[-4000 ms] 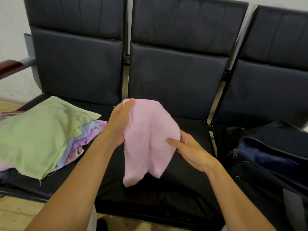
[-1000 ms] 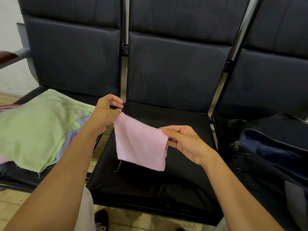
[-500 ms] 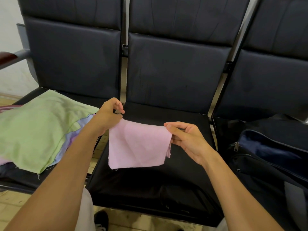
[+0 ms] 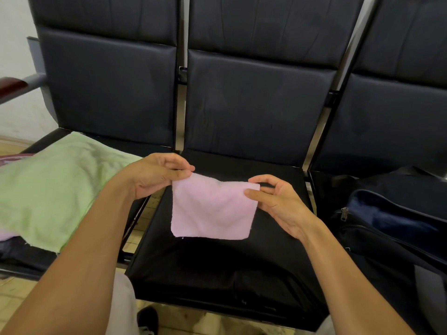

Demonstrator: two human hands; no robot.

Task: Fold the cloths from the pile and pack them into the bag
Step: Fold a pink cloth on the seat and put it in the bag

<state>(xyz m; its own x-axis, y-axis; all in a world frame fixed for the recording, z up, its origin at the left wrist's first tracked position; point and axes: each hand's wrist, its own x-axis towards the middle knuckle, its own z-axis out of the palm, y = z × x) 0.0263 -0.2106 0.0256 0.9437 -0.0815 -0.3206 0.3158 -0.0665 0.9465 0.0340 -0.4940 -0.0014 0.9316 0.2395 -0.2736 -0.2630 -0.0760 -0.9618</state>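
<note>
Both forearms are bare to the lower frame edge, with no sleeves, watch or rings showing on the left hand [image 4: 154,175] or the right hand [image 4: 278,201]. Below them, light grey trouser legs [image 4: 123,308] and a black shoe [image 4: 148,319] show.

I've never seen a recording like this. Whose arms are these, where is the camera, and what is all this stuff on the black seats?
There is no machine here: a person works with bare hands, and one wide-angle camera on their head looks forward and down, so you see their own arms. The left hand and the right hand each pinch a top corner of a small pink cloth, which hangs in a neat rectangle above the middle seat of a row of black chairs. On the seat to the left lies the pile of cloths waiting to be folded, a green one on top. On the right seat stands a dark bag, unzipped and open, where the folded cloths are meant to go.
</note>
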